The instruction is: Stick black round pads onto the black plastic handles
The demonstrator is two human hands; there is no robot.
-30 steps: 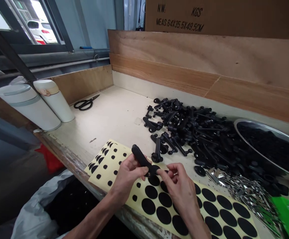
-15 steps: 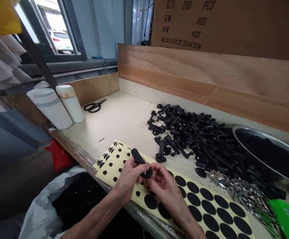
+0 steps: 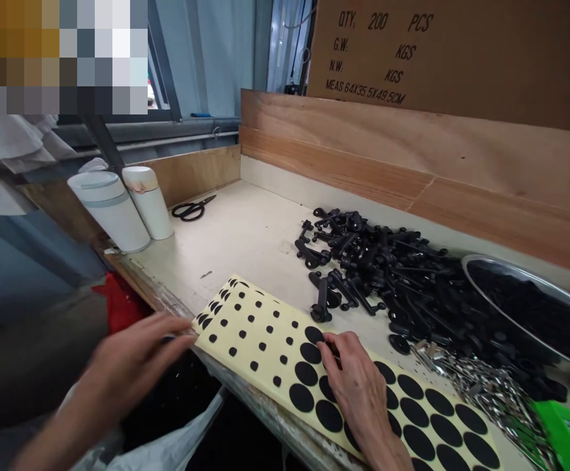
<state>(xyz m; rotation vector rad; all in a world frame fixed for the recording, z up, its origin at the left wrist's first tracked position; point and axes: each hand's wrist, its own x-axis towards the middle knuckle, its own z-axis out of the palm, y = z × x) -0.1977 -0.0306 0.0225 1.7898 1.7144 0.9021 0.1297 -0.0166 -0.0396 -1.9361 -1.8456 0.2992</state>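
A pale yellow sheet (image 3: 265, 327) with rows of small black dots and large black discs lies along the table's front edge. My right hand (image 3: 356, 379) rests over its large discs, fingers curled and pressed together; what they hold, if anything, is hidden. Off the sheet's left end, past the table edge, my left hand (image 3: 142, 353) is raised with thumb and fingers apart, holding nothing. Behind the sheet spreads a heap of black plastic parts (image 3: 387, 261), one of them (image 3: 321, 301) close to the sheet.
Scissors (image 3: 191, 208) and two white bottles (image 3: 113, 212) stand or lie at the back left. At the right are a metal bowl (image 3: 535, 294) of black pieces, small metal parts (image 3: 476, 379) and a green container (image 3: 559, 425). A bag (image 3: 182, 445) hangs below the edge.
My left hand has moved left off the sheet. The black part held between both hands is gone from them. My right hand has shifted slightly right, down to the sheet.
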